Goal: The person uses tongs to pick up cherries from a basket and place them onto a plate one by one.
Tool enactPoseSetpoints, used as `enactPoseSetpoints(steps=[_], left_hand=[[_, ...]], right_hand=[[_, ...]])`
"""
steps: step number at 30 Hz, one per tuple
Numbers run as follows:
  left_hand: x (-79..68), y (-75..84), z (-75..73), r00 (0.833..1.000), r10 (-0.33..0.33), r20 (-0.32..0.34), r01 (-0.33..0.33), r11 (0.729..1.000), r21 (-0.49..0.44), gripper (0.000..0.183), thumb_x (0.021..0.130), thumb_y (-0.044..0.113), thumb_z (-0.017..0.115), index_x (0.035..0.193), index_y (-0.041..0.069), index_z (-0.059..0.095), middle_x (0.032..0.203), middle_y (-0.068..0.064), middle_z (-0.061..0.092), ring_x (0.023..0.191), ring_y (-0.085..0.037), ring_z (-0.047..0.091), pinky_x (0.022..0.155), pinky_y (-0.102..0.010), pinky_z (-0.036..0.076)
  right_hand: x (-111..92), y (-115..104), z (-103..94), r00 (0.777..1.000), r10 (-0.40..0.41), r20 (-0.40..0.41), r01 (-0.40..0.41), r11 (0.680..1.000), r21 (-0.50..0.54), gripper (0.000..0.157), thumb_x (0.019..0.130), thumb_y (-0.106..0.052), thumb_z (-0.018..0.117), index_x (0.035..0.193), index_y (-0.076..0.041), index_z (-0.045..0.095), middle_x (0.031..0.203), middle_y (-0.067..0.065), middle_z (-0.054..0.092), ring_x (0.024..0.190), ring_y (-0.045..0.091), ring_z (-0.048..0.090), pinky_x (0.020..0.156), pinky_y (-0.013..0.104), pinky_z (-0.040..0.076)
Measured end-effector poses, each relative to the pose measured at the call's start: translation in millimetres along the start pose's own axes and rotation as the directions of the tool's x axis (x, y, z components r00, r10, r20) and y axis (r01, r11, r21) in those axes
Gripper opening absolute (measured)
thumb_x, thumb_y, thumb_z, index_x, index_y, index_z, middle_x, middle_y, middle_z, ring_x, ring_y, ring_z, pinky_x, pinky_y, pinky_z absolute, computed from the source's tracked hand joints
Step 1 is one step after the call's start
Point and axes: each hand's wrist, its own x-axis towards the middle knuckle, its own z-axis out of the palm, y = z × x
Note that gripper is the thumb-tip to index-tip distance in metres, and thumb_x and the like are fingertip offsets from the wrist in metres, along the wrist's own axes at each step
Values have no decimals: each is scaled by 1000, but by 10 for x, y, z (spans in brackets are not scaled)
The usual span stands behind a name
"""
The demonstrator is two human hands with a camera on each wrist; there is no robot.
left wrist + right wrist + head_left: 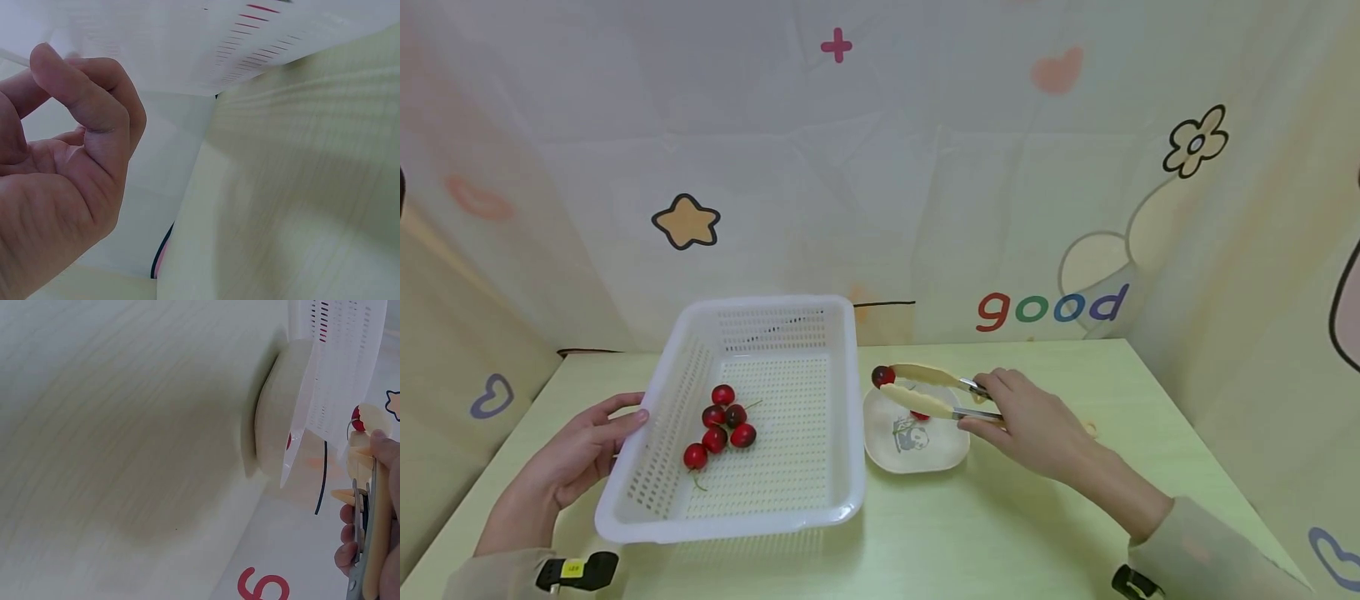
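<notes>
My left hand (583, 437) grips the left rim of a white plastic basket (775, 525), its curled fingers close under the rim in the left wrist view. Several red cherries (715, 438), a few with stems, lie on the basket's slotted floor. In my right hand (1037, 425) are food tongs (925, 404) with cream-coloured tips and metal arms. A dark red cherry (883, 377) is at the tong tips, raised over the far edge of a small white plate (917, 461). Another cherry (920, 415) on that plate is partly hidden behind the tongs.
The plate, printed with a panda, stands close to the basket's right side on a pale wood-grain table (1022, 533). A printed curtain (880, 183) hangs behind the table's far edge and along both sides. Near my right wrist is a small beige thing (1090, 429).
</notes>
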Motion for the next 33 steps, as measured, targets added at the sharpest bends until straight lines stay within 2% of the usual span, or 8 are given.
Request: enactPoseSetpoints(steps=[14, 26, 33], left_hand=[[-14, 17, 11, 1000, -4, 5, 4, 1000, -18, 21, 110, 17, 50, 127, 27, 50, 110, 2, 71, 94, -23, 73, 80, -45, 62], [-12, 11, 15, 1000, -9, -11, 9, 1000, -9, 24, 109, 18, 52, 129, 29, 48, 112, 5, 70, 97, -24, 73, 83, -46, 61], [-12, 1, 8, 1000, -2, 4, 2, 1000, -26, 22, 109, 17, 51, 127, 30, 50, 111, 4, 71, 95, -24, 74, 81, -45, 61]], right_hand=[[-108, 97, 118, 998, 10, 54, -7, 999, -51, 58, 93, -48, 74, 125, -2, 62, 104, 5, 62, 84, 16, 53, 62, 30, 51], [-134, 134, 169, 998, 12, 59, -8, 998, -69, 58, 92, -47, 76, 125, -2, 62, 105, 5, 62, 85, 16, 53, 60, 29, 49], [-119, 117, 188, 999, -13, 44, 16, 998, -63, 58, 92, -49, 76, 123, -2, 63, 104, 5, 64, 87, 17, 55, 61, 30, 51]])
